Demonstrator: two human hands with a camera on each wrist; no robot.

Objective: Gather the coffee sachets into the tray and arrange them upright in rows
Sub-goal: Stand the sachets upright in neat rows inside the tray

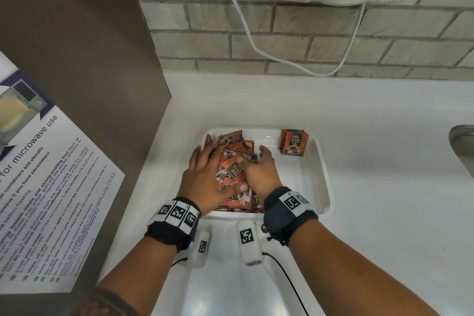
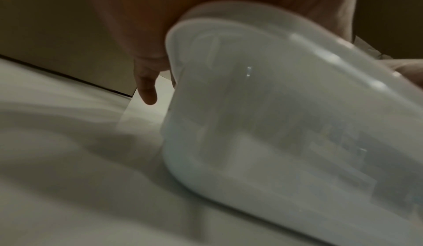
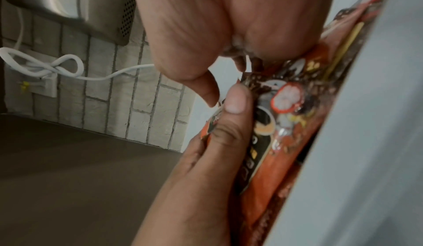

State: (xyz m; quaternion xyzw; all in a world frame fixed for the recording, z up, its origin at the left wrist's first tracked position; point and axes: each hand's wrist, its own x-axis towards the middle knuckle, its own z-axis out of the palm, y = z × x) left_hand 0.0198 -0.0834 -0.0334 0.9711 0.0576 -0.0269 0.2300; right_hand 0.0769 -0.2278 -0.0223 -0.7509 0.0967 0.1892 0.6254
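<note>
- Left hand [image 1: 205, 182] fingers spread over sachet pile [image 1: 232, 174], frame centre, in tray [image 1: 322, 177].
- Right hand [image 1: 261, 174] curled around sachets.
- Likely light, slick, crinkly; grip stack by edges.

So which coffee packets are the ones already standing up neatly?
Find the white tray on the white counter below the brick wall. In its far right corner, a few standing sachets lean together, apart from the messy pile under both hands.
</note>
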